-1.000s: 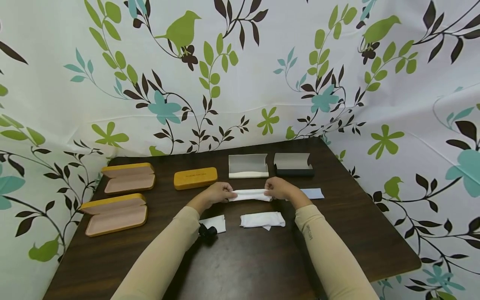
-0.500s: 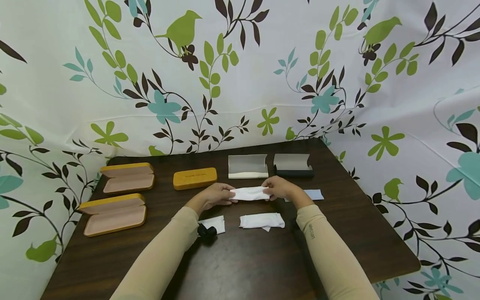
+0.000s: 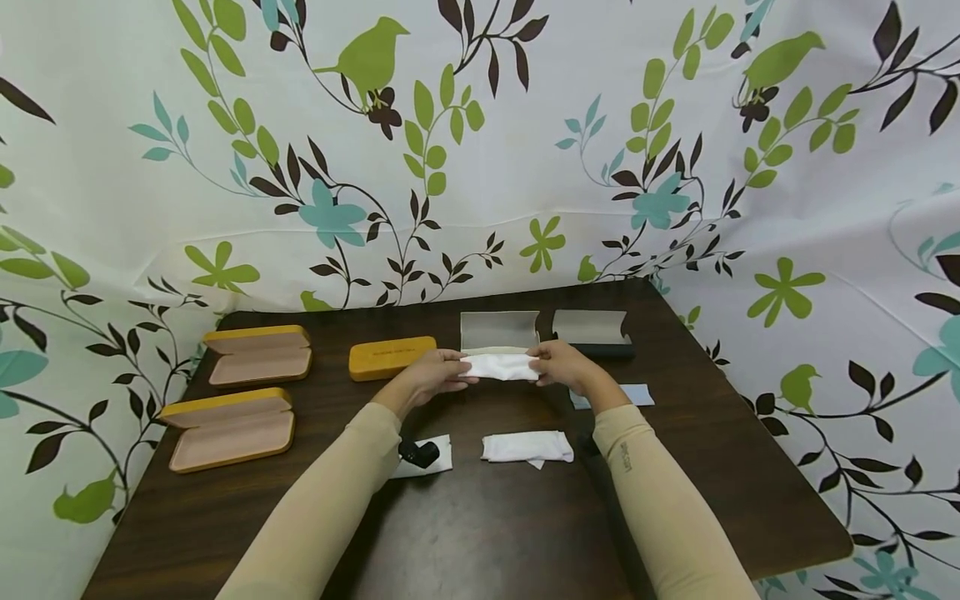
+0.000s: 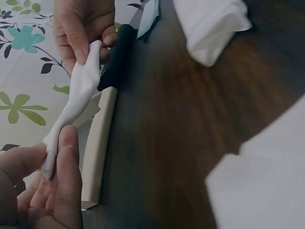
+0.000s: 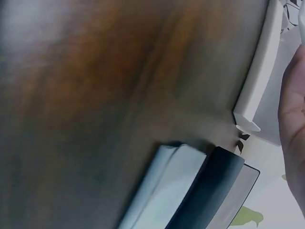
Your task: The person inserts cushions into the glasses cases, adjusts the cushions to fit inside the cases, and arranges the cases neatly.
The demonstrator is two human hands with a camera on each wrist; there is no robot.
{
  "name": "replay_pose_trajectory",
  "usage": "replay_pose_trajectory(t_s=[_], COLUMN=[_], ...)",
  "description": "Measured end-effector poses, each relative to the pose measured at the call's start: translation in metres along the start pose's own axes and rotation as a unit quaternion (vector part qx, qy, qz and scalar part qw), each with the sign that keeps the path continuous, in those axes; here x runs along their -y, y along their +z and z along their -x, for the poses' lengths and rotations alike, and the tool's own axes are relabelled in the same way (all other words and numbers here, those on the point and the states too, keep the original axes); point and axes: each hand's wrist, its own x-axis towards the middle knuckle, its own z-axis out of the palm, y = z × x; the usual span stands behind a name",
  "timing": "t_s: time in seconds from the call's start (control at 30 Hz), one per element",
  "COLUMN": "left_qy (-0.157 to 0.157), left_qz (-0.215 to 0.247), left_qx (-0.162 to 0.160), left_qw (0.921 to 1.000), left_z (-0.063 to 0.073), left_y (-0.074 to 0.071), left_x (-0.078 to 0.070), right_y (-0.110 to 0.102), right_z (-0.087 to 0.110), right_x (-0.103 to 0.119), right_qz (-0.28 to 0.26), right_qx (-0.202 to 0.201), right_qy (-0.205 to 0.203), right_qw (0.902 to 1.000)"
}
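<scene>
Both hands hold a folded white cloth point(image 3: 499, 367) by its two ends, just in front of the open white glasses case point(image 3: 500, 328). My left hand point(image 3: 432, 372) pinches the left end; the left wrist view shows thumb and fingers point(image 4: 69, 176) on the cloth's edge. The other end is pinched by my right hand point(image 3: 562, 364). In the right wrist view only part of the right hand point(image 5: 293, 114) shows, at the right edge. Beyond the cloth, the white case's front is partly hidden in the head view.
An open black glasses case point(image 3: 592, 329) stands to the right, with a light blue cloth point(image 3: 637, 394) before it. A shut yellow case point(image 3: 392, 358) and two open yellow cases point(image 3: 258, 357) lie left. Two white cloths point(image 3: 527, 446) lie nearer on the brown table point(image 3: 480, 533).
Both hands have carried the white cloth away from me, from in front of the white case to its near edge. The grip at both ends stays the same.
</scene>
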Motion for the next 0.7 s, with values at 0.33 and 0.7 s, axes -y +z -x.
replay_pose_trajectory(t_s=[0.33,0.7], left_qy=[0.024,0.030], left_qz=[0.034,0.029], left_qx=[-0.065,-0.091], left_qw=[0.9970,0.9950], left_z=[-0.015,-0.034], left_y=[-0.002,-0.004], left_x=[-0.021,-0.033], right_y=[-0.011,-0.018], right_z=[-0.018,-0.042], right_x=[0.014,0.019], right_qz=[-0.032,-0.051], right_qx=[-0.030,-0.089], right_qy=[-0.011,0.009], right_qw=[0.9990,0.9947])
